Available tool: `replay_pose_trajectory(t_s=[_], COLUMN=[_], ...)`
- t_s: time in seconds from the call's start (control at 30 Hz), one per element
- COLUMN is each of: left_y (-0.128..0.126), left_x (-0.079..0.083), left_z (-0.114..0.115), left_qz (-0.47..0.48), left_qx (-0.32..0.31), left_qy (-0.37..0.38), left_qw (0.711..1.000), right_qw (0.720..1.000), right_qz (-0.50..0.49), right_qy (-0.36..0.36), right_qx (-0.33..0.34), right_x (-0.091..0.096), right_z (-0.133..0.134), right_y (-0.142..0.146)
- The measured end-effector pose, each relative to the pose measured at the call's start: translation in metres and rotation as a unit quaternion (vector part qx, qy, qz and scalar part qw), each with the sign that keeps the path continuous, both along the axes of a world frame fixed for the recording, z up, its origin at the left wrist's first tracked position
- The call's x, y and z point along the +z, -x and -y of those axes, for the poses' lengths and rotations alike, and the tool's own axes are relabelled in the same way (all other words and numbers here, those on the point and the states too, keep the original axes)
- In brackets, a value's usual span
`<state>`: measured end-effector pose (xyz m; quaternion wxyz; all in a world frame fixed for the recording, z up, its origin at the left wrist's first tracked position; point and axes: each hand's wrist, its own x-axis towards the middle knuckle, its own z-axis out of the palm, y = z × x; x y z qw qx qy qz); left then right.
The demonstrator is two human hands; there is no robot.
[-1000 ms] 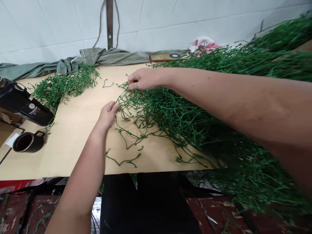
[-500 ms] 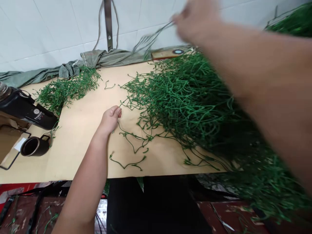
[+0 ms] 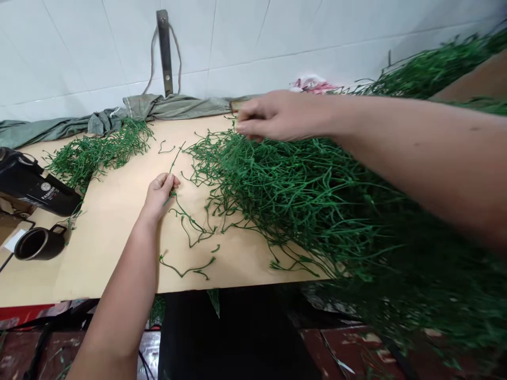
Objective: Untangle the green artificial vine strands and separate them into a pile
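green stem (image 3: 178, 155) in left fingers (image 3: 168, 182), right fingers (image 3: 250, 127) over green heap (image 3: 309, 195)

A makeshift workshop, by the look of it: a large heap of thin green stems (image 3: 301, 190) covers the right of a flat tan worktop (image 3: 114, 216), a white tiled wall (image 3: 285, 37) spans the frame's top, and a dark round mug (image 3: 50, 247) sits lower left.

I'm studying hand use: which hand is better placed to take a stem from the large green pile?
Probably the right hand: it is at the large green pile, though whether it holds anything is unclear. The left hand is farther off and pinches a green stem.
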<state>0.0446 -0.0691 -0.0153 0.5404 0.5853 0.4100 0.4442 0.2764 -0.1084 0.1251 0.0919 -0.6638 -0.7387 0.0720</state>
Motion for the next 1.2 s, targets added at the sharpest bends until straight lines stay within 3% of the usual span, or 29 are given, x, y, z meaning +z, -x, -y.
replay_pose_trajectory(t_s=[0.07,0.17,0.27,0.33,0.4,0.53,0.63,0.73,0.97,1.2], left_y=[-0.001,0.001,0.006,0.009,0.010,0.007,0.002,0.000,0.001,0.002], left_x=[-0.002,-0.007,-0.008,-0.006,-0.004,-0.001,0.003,0.009,0.016,0.014], left_z=[-0.003,-0.007,-0.009,-0.008,-0.006,-0.003,-0.001,0.002,0.006,0.006], left_qz=[0.020,0.012,-0.041,-0.066,-0.077,-0.057,0.014,0.095,0.181,0.179], left_qx=[0.044,0.172,0.316,0.353,0.339,0.260,0.174,0.098,0.049,0.006], left_qy=[0.007,-0.032,-0.138,-0.193,-0.212,-0.172,-0.081,0.024,0.083,0.133], left_qw=[0.999,0.985,0.938,0.913,0.913,0.948,0.981,0.990,0.979,0.975], right_qw=[0.999,0.998,0.997,0.997,0.997,0.994,0.989,0.976,0.902,0.834], right_qz=[-0.019,-0.034,-0.031,-0.028,-0.036,-0.083,-0.139,-0.216,-0.431,-0.549], right_qy=[0.021,0.028,0.037,0.036,0.028,0.008,-0.009,-0.036,-0.020,0.010], right_qx=[0.037,0.054,0.058,0.059,0.062,0.067,0.053,0.019,-0.002,-0.052], right_x=[-0.008,-0.017,-0.021,-0.022,-0.024,-0.031,-0.042,-0.057,-0.086,-0.086], right_z=[-0.005,-0.012,-0.016,-0.017,-0.017,-0.024,-0.035,-0.049,-0.065,-0.063], right_y=[0.019,0.037,0.054,0.066,0.077,0.091,0.094,0.099,0.118,0.114])
